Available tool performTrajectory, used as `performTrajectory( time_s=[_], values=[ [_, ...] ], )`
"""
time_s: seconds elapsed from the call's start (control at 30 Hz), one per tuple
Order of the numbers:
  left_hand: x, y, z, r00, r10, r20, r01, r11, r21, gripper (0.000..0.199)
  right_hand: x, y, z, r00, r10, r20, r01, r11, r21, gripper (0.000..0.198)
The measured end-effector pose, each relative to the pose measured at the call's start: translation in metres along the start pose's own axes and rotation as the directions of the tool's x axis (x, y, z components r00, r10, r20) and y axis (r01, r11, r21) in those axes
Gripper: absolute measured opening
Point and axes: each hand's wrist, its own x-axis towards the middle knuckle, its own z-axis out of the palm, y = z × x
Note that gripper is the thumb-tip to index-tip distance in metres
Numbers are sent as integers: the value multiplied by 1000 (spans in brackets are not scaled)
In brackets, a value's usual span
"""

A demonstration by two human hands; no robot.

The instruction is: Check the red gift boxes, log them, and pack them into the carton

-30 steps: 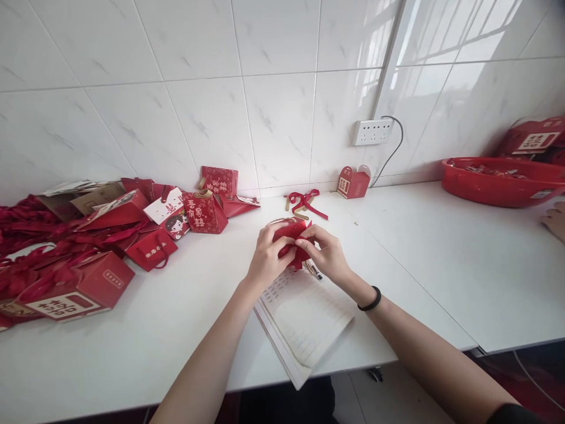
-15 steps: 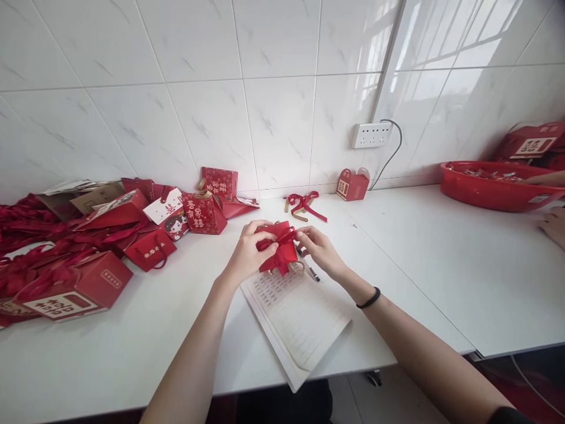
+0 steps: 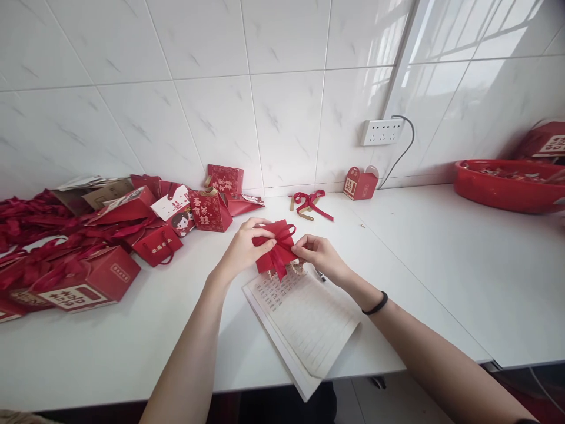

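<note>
A small red gift box (image 3: 263,264) with a red ribbon (image 3: 279,263) tied in a bow is between my hands, above the top of an open notebook (image 3: 315,333). Twisted cord shows under its near edge. My left hand (image 3: 242,247) grips the box from the left, its thumb pressing on the middle of the bow. At the right side, my right hand (image 3: 322,256) pinches part of the ribbon between thumb and forefinger. A dark pen (image 3: 321,275) lies partly hidden by the right hand and the notebook.
On the left lies a heap of red boxes (image 3: 90,280) and ribbons. Cut ribbon pieces (image 3: 311,205) and a small red box (image 3: 359,184) sit by the tiled wall, under a power socket (image 3: 382,132). A red basin (image 3: 498,188) stands at far right.
My right hand has shifted down from the upper bow loop to the ribbon at the box's right edge. My left hand keeps its hold. A co-worker's hands at far right have left view.
</note>
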Motion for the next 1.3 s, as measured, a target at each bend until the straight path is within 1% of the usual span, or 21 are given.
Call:
performTrajectory(
  time_s=[0.13, 0.2, 0.33, 0.53, 0.7, 0.77, 0.97, 1.1, 1.17, 1.2, 1.23, 1.3],
  values=[
    [0, 0, 6, 998, -17, -63, 18, 1000, 7, 9, -1, 1, -1, 996, 29, -80, -31, 999, -34, 39],
    [-1, 1, 9, 996, -3, -87, 6, 1000, 27, 6, -2, 2, 0, 994, 50, -95, -54, 998, -42, 38],
    [-3, 3, 12, 995, 24, -93, -18, 998, 63, 5, -3, 5, 1, 991, 86, -106, -95, 992, -83, 40],
    [-4, 2, 13, 991, 8, -131, -1, 999, 50, 5, -6, 12, 7, 997, 61, -42, -67, 986, -151, 44],
    [-4, 2, 14, 990, -1, -140, 9, 998, 58, 5, -8, 15, 10, 998, 59, 4, -58, 996, -72, 45],
    [-4, 2, 14, 990, -7, -142, 16, 998, 62, 5, -8, 14, 9, 998, 53, 19, -51, 996, -68, 43],
    [-5, 5, 13, 991, -45, -125, 53, 997, 61, 5, -10, 8, 4, 992, 76, 99, -67, 994, -90, 36],
    [-6, 8, 13, 993, -51, -108, 57, 997, 52, 5, -13, -5, -3, 977, 139, 165, -115, 983, -144, 30],
    [-6, 8, 13, 994, -39, -102, 44, 998, 49, 4, -17, -15, -8, 953, 199, 227, -157, 968, -194, 29],
    [-7, 7, 13, 994, -33, -106, 38, 998, 47, 4, -19, -19, -10, 925, 247, 289, -185, 957, -225, 30],
    [-7, 7, 13, 993, -29, -114, 34, 998, 43, 4, -22, -23, -12, 881, 301, 365, -216, 942, -256, 33],
    [-8, 6, 13, 992, -29, -126, 34, 999, 33, 3, -26, -24, -13, 773, 397, 495, -264, 911, -317, 39]
  ],
)
